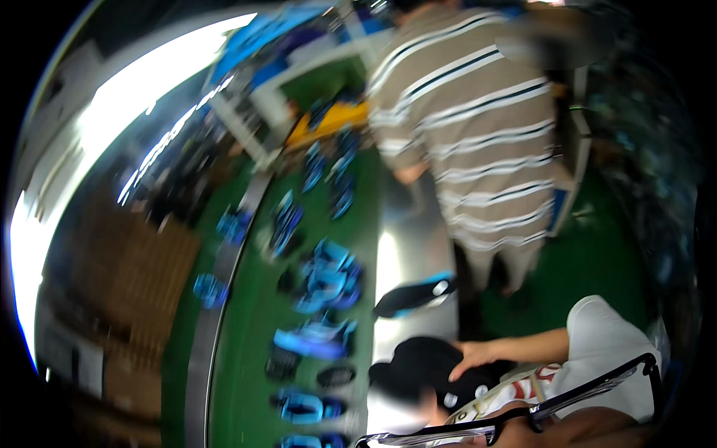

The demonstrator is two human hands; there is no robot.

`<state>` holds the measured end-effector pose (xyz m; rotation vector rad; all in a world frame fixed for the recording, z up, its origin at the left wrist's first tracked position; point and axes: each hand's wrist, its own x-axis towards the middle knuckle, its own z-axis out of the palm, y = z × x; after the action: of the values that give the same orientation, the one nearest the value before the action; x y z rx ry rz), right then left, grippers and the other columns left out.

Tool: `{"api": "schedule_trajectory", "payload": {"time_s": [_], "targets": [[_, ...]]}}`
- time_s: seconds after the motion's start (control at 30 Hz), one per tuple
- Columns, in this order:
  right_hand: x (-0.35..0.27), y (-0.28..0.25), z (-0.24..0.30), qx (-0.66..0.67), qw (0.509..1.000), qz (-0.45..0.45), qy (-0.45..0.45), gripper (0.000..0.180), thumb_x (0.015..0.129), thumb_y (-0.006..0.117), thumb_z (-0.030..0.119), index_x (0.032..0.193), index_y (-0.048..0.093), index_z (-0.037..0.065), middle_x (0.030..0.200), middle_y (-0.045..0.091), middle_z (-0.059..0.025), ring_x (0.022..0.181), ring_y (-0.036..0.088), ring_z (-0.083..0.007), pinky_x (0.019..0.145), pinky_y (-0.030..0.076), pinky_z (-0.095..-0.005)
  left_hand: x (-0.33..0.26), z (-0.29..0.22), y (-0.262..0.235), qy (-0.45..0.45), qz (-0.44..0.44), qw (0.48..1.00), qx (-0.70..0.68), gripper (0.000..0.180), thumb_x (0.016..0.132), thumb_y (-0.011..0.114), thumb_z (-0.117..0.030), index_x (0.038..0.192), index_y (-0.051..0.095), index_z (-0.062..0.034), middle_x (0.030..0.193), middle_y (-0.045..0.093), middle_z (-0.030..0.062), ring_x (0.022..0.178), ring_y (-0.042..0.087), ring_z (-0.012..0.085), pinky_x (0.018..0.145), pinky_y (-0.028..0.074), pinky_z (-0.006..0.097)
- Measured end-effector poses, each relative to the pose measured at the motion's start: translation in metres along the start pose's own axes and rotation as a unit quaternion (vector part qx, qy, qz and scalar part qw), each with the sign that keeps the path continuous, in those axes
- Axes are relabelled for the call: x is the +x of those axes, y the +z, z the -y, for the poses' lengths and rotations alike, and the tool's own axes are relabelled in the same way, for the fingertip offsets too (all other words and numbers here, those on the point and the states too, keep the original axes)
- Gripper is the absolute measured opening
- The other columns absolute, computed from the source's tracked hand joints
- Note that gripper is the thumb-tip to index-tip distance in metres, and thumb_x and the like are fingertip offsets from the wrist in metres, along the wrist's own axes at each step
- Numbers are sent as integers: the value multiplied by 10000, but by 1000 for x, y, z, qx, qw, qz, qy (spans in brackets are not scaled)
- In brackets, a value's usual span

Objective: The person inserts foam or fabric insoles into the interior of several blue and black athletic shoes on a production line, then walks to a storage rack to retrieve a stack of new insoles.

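My right hand (470, 358) reaches in from the right below a white sleeve. Its fingers close on dark insoles (420, 362), black with small white spots, over the metal ledge; how many there are is hidden. Only a smeared patch of my left hand (428, 413) shows beside the same black pieces, close to the lower edge. A single insole (414, 296), black with a blue edge and a white oval at its end, lies on the metal ledge (396, 257) just beyond them.
Left of the ledge runs a green conveyor belt (246, 358) carrying several blue and black sandals (325, 280). A co-worker in a striped shirt (478, 127) stands ahead on the right. Brown cartons (123, 291) are stacked at the left. A yellow tray (328, 127) sits at the far end.
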<state>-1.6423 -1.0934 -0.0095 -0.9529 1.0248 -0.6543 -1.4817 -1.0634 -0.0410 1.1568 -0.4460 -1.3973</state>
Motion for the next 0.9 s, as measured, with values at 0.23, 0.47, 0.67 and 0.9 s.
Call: {"api": "schedule_trajectory", "payload": {"time_s": [0.23,0.47,0.67,0.9], "targets": [[-225,-87,43,12,931,-249,-266,919,556,748,90,1287,196,10,1154,449,-123,1062,440,-196,905,371,-323,-66,22,125,9,294,951,93,737,719,610,-98,1295,157,-12,1227,364,170,1119,383,265,942,308,351],[-387,-89,-42,41,749,-564,-346,974,551,750,87,1307,142,-8,1282,308,-133,1203,283,-219,1005,214,-352,-211,94,262,-43,559,820,116,787,709,635,-99,1307,136,18,1249,342,175,1146,351,266,962,274,339],[-498,-136,-106,245,567,-706,-346,867,586,722,73,1284,209,25,1209,380,-120,1115,376,-219,945,314,-346,-328,200,367,-223,699,660,161,960,659,686,-56,1325,-3,11,1288,267,190,1181,300,265,969,258,345],[-570,-234,-165,371,378,-738,-419,669,602,647,16,1194,338,63,1033,506,-100,925,517,-229,798,444,-363,-393,320,495,-417,689,524,278,716,721,633,-134,1291,205,-62,1230,377,129,1083,421,273,871,396,385]]}}
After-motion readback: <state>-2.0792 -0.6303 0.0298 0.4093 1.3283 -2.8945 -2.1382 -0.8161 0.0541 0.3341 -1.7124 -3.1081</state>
